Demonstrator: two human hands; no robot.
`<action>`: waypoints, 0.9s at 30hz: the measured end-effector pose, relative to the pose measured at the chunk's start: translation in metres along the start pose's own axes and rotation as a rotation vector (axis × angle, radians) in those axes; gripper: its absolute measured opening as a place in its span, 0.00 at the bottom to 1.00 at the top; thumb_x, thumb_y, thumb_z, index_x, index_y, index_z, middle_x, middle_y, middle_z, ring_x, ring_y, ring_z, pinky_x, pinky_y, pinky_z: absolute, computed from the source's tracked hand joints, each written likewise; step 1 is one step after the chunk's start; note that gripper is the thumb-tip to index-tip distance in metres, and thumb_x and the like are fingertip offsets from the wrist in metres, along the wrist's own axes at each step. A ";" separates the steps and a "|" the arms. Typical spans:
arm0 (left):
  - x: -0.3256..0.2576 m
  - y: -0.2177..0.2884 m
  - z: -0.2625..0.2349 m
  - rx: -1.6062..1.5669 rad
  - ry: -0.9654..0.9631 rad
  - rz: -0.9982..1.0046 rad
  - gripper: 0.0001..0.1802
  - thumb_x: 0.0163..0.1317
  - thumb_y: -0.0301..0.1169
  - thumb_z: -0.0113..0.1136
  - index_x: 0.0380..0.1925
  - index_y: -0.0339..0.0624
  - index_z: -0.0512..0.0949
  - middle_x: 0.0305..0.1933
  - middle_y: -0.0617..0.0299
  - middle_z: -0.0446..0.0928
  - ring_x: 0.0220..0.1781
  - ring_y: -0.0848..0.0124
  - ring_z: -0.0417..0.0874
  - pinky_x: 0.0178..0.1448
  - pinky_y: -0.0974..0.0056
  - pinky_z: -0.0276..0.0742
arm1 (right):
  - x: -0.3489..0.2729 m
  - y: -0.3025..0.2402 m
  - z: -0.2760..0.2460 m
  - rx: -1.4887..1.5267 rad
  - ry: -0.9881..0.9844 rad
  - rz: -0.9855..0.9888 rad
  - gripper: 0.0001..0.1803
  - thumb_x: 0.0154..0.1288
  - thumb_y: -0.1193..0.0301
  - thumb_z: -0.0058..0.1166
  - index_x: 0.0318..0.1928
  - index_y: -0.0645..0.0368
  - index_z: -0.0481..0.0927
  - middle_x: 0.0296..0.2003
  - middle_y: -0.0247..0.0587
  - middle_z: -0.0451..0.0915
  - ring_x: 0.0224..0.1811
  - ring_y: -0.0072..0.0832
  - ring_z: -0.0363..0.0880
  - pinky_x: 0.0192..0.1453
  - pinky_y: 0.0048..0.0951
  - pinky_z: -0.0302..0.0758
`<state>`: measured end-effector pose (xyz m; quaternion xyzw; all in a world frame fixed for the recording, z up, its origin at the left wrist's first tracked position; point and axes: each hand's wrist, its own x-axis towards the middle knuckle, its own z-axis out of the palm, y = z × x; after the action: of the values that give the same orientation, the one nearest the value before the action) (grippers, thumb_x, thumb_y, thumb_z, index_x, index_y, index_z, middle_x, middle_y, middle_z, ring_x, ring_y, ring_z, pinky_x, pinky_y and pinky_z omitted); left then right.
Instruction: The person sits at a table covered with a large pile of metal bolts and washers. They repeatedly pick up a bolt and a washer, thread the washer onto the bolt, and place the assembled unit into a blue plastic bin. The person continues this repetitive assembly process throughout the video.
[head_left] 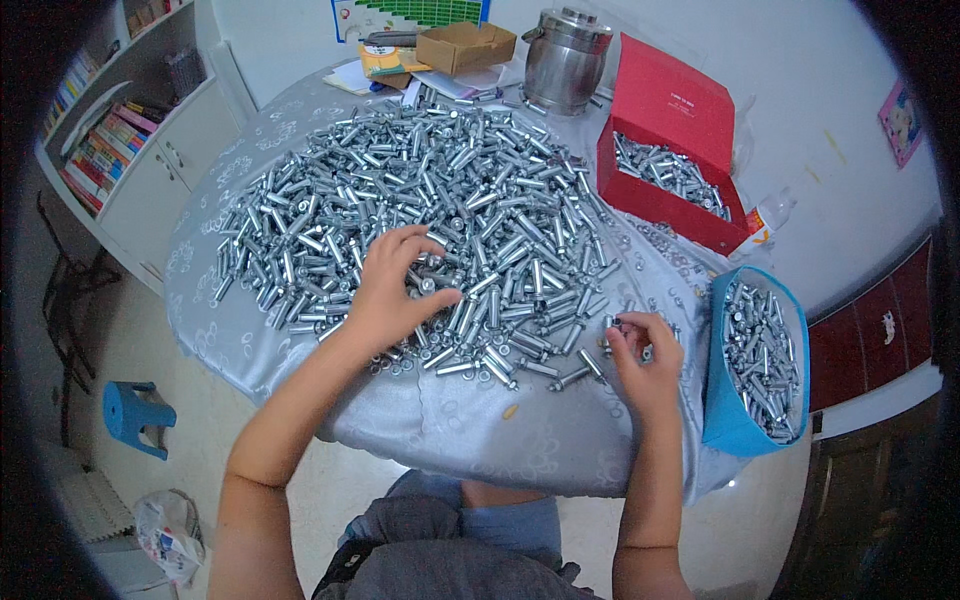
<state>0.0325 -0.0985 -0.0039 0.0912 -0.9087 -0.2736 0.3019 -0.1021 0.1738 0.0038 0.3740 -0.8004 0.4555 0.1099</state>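
Left hand [392, 290] sits on the near edge of the big pile of silver metal bolts [420, 190], fingers curled and partly spread over the pieces, thumb and forefinger closing on one small part right under the fingertips; can't tell exactly which piece is gripped. Pile fans out ahead and to both sides of that hand, covering most of the round table [440, 425] with its grey patterned cloth.

Right hand [645, 355] rests near the table edge, well apart from the left, fingertips pressed together pinching a small metal piece [617, 322]; too small to tell its exact kind. Loose bolts and small washers [665, 255] lie scattered just ahead of it.

Just right of the right hand: blue bag [725, 410] full of bolts. Farther ahead of it: open red box [668, 115] holding more bolts. Beyond the pile: steel pot [565, 55], cardboard box [465, 45]. Blue stool [135, 415] on floor, far left of the left hand.
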 end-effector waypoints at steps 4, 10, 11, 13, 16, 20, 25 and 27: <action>0.042 -0.021 -0.022 -0.311 -0.204 0.058 0.20 0.47 0.35 0.66 0.40 0.43 0.73 0.50 0.58 0.71 0.55 0.64 0.69 0.59 0.62 0.62 | 0.000 0.003 -0.005 0.002 0.015 0.028 0.10 0.48 0.77 0.59 0.34 0.61 0.76 0.24 0.36 0.73 0.23 0.21 0.69 0.26 0.21 0.64; 0.110 -0.145 -0.055 0.097 0.062 -0.164 0.09 0.54 0.28 0.56 0.36 0.39 0.77 0.37 0.55 0.78 0.41 0.64 0.79 0.47 0.63 0.72 | 0.001 0.001 -0.003 0.042 -0.008 0.013 0.10 0.49 0.77 0.59 0.35 0.61 0.76 0.25 0.36 0.73 0.24 0.21 0.68 0.26 0.21 0.64; 0.113 -0.156 -0.059 0.195 0.021 -0.172 0.09 0.54 0.28 0.56 0.35 0.39 0.77 0.37 0.54 0.78 0.41 0.62 0.79 0.47 0.62 0.72 | 0.001 0.001 -0.003 0.037 -0.008 0.009 0.11 0.49 0.77 0.59 0.35 0.60 0.76 0.25 0.36 0.73 0.24 0.21 0.68 0.26 0.20 0.64; 0.119 -0.170 -0.055 0.345 -0.115 -0.196 0.10 0.51 0.28 0.57 0.35 0.38 0.78 0.37 0.51 0.78 0.41 0.59 0.79 0.46 0.61 0.73 | 0.001 0.003 -0.005 0.028 -0.007 0.005 0.11 0.49 0.77 0.59 0.35 0.60 0.76 0.25 0.35 0.73 0.24 0.21 0.68 0.26 0.20 0.64; 0.121 -0.176 -0.043 0.476 -0.275 -0.232 0.10 0.47 0.29 0.60 0.31 0.37 0.79 0.34 0.49 0.78 0.39 0.56 0.79 0.43 0.60 0.73 | 0.001 0.004 -0.006 0.020 -0.021 0.005 0.10 0.49 0.76 0.59 0.35 0.60 0.76 0.25 0.35 0.73 0.24 0.22 0.69 0.26 0.21 0.64; 0.130 -0.169 -0.040 0.558 -0.340 -0.260 0.07 0.45 0.28 0.62 0.26 0.39 0.80 0.31 0.50 0.78 0.36 0.56 0.79 0.40 0.58 0.74 | 0.000 0.002 -0.008 0.014 -0.026 0.000 0.10 0.50 0.75 0.59 0.35 0.60 0.76 0.25 0.35 0.73 0.24 0.22 0.69 0.26 0.21 0.64; 0.128 -0.157 -0.049 0.496 -0.212 -0.129 0.08 0.45 0.29 0.62 0.27 0.38 0.78 0.30 0.51 0.78 0.35 0.58 0.79 0.40 0.59 0.73 | -0.001 0.004 -0.006 0.037 -0.023 0.015 0.10 0.50 0.74 0.59 0.35 0.60 0.76 0.25 0.35 0.74 0.24 0.21 0.69 0.27 0.20 0.65; 0.128 -0.148 -0.053 0.334 -0.095 -0.116 0.09 0.48 0.30 0.62 0.29 0.38 0.77 0.31 0.54 0.78 0.33 0.63 0.78 0.39 0.62 0.73 | -0.001 0.007 -0.006 0.029 -0.029 0.021 0.11 0.51 0.74 0.59 0.36 0.60 0.76 0.26 0.35 0.75 0.26 0.20 0.71 0.28 0.19 0.66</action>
<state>-0.0381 -0.2871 0.0133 0.1794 -0.9479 -0.1400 0.2230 -0.1074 0.1812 0.0018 0.3736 -0.7991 0.4626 0.0879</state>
